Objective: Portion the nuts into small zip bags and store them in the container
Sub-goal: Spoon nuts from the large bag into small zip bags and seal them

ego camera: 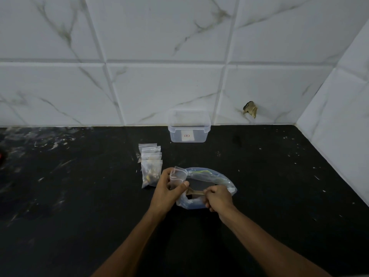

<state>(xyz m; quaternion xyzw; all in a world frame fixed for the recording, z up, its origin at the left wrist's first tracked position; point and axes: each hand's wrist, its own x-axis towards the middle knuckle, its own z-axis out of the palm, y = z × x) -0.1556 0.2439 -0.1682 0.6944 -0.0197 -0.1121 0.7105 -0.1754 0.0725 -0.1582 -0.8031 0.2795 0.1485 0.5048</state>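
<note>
A small zip bag [178, 176] is pinched open in the left hand [169, 188], mouth up, likely ready for filling. Just right, the right hand [217, 197] grips a spoon [194, 193] reaching into the big nut bag [211, 177] on the black counter [279, 176]. Filled bags [151, 166] lie left; the open container [189, 126] waits far, by the wall.

Both of my bare forearms reach forward from the bottom edge and draw together toward the middle. My left hand [169, 186] is raised slightly, fingers and thumb curled in a pinch. My right hand [217, 197] sits just beside it, knuckles up, fingers closed tight in a grip.
</note>
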